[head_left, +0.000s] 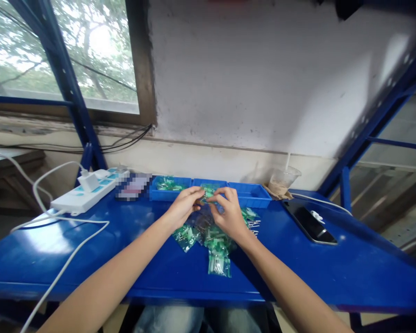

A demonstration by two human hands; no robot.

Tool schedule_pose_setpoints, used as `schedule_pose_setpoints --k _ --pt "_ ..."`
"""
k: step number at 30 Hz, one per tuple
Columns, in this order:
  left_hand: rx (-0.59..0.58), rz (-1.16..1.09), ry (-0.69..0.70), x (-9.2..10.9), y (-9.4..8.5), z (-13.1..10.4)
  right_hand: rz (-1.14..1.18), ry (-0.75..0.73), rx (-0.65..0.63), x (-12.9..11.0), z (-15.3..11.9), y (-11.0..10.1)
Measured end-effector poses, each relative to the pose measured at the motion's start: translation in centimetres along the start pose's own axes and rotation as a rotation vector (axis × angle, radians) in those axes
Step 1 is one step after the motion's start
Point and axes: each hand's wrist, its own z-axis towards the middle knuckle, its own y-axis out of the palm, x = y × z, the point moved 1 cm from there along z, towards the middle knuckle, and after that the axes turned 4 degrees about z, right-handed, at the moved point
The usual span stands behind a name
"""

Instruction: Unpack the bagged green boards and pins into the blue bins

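Note:
My left hand (185,206) and my right hand (228,213) meet over the middle of the blue table, fingers pinched. Between the fingertips is a small green plastic bag (208,190); its contents are too small to make out. Below and around the hands lie several more green clear bags (219,263) with pale pieces inside. A few loose silvery screw-like pieces (253,225) rest just right of my right hand, partly hidden by it. Behind the hands stands a row of blue bins; the left bin (153,194) holds green bags, and the middle bin is partly covered by my hands.
The right blue bin (254,201) sits near a plastic cup (280,181) with a straw. A phone (308,222) with white earbuds (317,216) on it lies to the right. On the left, a white power strip (69,200) trails cables across the blue table (135,263).

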Motion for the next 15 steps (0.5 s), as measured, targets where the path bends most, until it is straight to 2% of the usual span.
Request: schedule_pose_setpoints --k 2,4,7,9,10,12,13,15 --pt "0.11 0.185 0.188 0.4 -0.3 0.0 0.058 0.142 -0.012 0.5 0.2 0.2" --pt "0.147 0.464 0.442 0.7 -0.5 -0.2 0.271 0.376 -0.06 1.2 0.5 0.3" --pt "0.022 0.853 0.799 0.8 -0.4 -0.7 0.645 0.731 -0.104 2.2 0.9 0.3" --pt "-0.079 0.982 0.912 0.6 0.0 -1.0 0.717 0.808 -0.054 2.5 0.9 0.2" --pt "-0.101 1.002 0.925 0.5 0.1 -1.1 0.696 0.784 -0.02 2.5 0.9 0.2" --pt "-0.093 0.965 0.851 0.3 0.4 -1.2 0.579 0.648 0.046 2.3 0.8 0.0" --pt "-0.077 0.915 0.766 0.2 0.4 -1.1 0.499 0.55 0.071 2.2 0.7 -0.1" --pt "-0.049 0.738 0.509 0.2 0.3 -0.7 0.338 0.328 0.089 1.7 0.6 -0.2"
